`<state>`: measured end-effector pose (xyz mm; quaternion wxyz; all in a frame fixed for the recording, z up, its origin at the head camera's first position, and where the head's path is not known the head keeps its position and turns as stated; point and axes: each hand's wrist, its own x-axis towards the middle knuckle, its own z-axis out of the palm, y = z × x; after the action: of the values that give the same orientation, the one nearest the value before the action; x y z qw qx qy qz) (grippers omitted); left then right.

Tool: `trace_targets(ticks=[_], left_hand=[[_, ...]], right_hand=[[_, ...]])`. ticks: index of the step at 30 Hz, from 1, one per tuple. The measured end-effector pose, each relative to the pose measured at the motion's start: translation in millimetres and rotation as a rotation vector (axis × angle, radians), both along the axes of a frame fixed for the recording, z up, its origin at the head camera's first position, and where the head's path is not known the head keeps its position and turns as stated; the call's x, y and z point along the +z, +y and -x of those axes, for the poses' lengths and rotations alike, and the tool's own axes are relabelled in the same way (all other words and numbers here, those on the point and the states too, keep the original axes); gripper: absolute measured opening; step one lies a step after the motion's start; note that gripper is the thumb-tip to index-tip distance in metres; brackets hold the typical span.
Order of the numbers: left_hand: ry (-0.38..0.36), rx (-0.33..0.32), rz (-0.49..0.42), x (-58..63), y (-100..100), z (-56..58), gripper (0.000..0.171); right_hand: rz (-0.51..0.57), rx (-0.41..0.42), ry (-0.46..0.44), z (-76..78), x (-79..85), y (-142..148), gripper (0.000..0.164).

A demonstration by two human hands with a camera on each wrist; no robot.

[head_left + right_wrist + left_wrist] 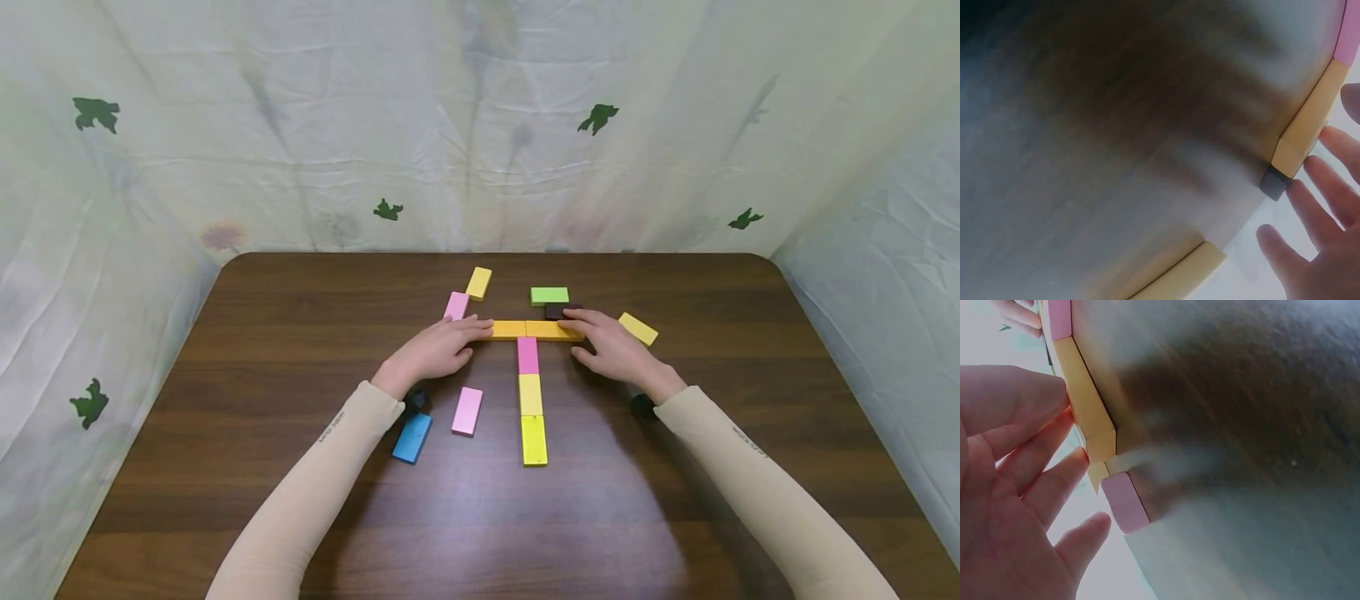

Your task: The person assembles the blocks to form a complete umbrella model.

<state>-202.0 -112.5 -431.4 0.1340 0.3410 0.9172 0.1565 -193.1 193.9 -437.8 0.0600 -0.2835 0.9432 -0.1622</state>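
Observation:
Two orange blocks (509,331) (547,331) lie end to end in a row across the table. Below their joint, a column runs toward me: a pink block (528,356), a pale yellow block (530,394) and a bright yellow block (534,440). My left hand (435,347) has its fingers extended, fingertips on the row's left end; in the left wrist view they touch the orange block (1088,403). Loosely spread, the fingers of my right hand (617,346) reach the row's right end, beside a black block (558,311) partly hidden behind them.
Behind the row lie a green block (550,296), a yellow block (479,284) and a pink block (456,306). A yellow block (638,328) sits beyond my right hand. Nearer are another pink block (467,412) and a blue block (412,438). White curtains (315,125) surround the wooden table (300,500).

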Motion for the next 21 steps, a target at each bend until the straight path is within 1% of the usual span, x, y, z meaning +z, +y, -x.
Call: trace_targets(ticks=[6, 13, 16, 21], left_hand=[[0.023, -0.009, 0.009, 3.3, 2.2, -0.2, 0.045], [0.049, -0.078, -0.003, 8.7, 16.6, 0.4, 0.045], [0.059, -0.101, 0.017, 8.1, 21.5, -0.3, 0.043], [0.074, -0.107, 0.022, 4.8, 22.3, -2.0, 0.042]], right_hand=[[0.0, -0.006, -0.01, -0.1, -1.6, 2.0, 0.05], [-0.005, -0.017, 0.012, 0.5, -3.0, 3.6, 0.05], [-0.003, -0.014, 0.015, 0.2, -3.3, 3.6, 0.049], [0.008, -0.011, 0.014, -0.4, -3.4, 2.3, 0.049]])
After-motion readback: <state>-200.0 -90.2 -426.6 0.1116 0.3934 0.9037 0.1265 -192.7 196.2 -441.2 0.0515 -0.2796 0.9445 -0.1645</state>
